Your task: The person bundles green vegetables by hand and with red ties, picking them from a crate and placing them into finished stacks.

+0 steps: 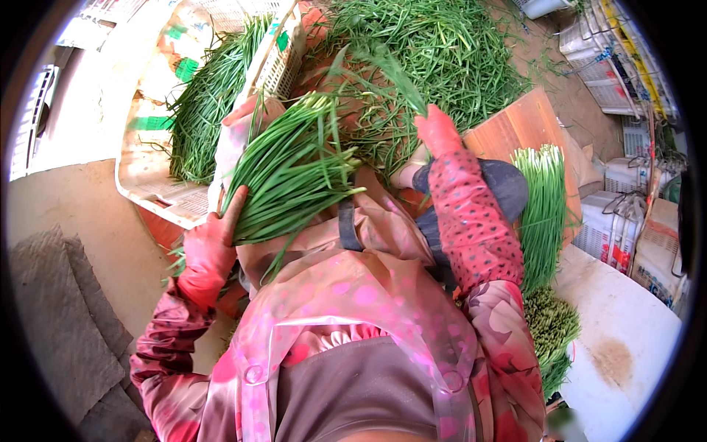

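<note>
A thick bundle of garlic chives [287,177] lies across my lap, its pale cut ends toward the right. My left hand [210,248], in a red rubber glove, grips the leafy end of the bundle, thumb side up. My right hand [439,130], gloved the same way, is held out over my right knee. It is closed on a small wisp of green leaves [395,74], which is blurred. Below that wisp, a large heap of loose leaves [436,50] covers the floor. A polka-dot plastic apron [353,276] covers my lap and chest.
On my left stands a white plastic crate [130,160] holding chives [210,110]. To my right, an upright row of chives [536,210] rests against a wooden board [513,130]. Bunched chives [549,326] lie nearer me. White crates [607,221] line the right side.
</note>
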### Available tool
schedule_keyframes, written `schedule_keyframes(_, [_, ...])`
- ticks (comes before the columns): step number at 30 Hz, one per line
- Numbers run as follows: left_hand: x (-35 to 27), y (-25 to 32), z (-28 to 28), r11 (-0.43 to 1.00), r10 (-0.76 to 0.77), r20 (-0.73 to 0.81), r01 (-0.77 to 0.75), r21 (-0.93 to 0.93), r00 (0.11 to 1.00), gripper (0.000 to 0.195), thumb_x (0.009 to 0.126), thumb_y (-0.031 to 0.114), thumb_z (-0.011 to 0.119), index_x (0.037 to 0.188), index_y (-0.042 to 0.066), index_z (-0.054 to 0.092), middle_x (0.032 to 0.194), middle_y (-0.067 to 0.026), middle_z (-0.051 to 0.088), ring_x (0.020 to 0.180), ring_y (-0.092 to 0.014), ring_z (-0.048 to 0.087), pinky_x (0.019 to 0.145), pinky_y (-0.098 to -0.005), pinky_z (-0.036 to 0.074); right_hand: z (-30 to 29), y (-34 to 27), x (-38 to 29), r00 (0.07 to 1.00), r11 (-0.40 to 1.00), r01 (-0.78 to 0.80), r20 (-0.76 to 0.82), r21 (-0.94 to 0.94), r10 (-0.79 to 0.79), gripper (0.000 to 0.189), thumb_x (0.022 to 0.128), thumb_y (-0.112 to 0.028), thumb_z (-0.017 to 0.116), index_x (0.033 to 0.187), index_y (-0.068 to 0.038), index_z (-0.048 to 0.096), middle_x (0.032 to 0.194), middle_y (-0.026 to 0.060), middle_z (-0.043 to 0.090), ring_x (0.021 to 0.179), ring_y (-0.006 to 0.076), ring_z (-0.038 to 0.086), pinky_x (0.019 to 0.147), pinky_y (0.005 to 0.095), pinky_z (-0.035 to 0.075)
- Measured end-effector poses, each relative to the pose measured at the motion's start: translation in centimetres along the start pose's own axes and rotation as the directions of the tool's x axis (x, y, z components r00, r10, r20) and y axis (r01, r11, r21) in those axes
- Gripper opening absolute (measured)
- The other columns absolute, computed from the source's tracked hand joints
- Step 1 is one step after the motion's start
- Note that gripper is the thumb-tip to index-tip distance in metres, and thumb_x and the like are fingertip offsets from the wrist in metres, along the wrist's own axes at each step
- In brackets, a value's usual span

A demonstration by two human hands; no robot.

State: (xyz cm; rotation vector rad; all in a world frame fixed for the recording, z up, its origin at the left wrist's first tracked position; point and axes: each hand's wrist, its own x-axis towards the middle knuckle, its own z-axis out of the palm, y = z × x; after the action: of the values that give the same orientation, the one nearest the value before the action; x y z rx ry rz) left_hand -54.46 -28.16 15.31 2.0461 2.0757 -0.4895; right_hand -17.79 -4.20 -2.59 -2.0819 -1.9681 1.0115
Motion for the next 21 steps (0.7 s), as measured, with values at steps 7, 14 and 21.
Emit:
schedule_keyframes(7, [-2.2,1.2,4.2,0.994,-0.085,0.103,0.091,-0.055,0.991,0.094,0.074,0.008,0.064,0.150,0.038,0.016,0.079,-0.0181,0.060,0.069,-0.039,0.065,0.059,-0.0514,0.050,2.0,-8.6,-8.4,0.811,0.793,0.586,-0.132,0.168,-0.571,0.071,0.070,-0.055,0.075,0.112,0.000,0.060,0.100,0.0224,0.067,0.092,0.0330,0.066,0.082,0.0408,0.050])
schedule_keyframes(14, [-3.4,1.4,5.3,0.987,-0.078,0.193,0.103,-0.123,0.978,0.100,0.069,0.011,0.069,0.150,0.033,0.015,0.087,-0.0202,0.062,0.074,-0.040,0.065,0.064,-0.0514,0.051,8.4,-5.5,-3.6,0.980,0.980,0.162,-0.094,-0.116,-0.173,0.036,0.085,-0.038,0.059,0.087,-0.002,0.058,0.084,0.0195,0.067,0.069,0.0408,0.065,0.069,0.0491,0.052])
schedule_keyframes(21, [-3.7,1.2,6.0,0.959,-0.036,0.081,0.057,-0.277,0.996,0.095,0.067,0.009,0.069,0.148,0.029,0.024,0.116,-0.0215,0.059,0.076,-0.040,0.065,0.064,-0.0476,0.052,-0.7,-7.4,-2.4,0.966,0.915,0.006,0.236,0.402,-0.110,0.073,0.080,-0.044,0.071,0.135,-0.003,0.046,0.124,0.0189,0.059,0.115,0.0301,0.056,0.089,0.0377,0.049])
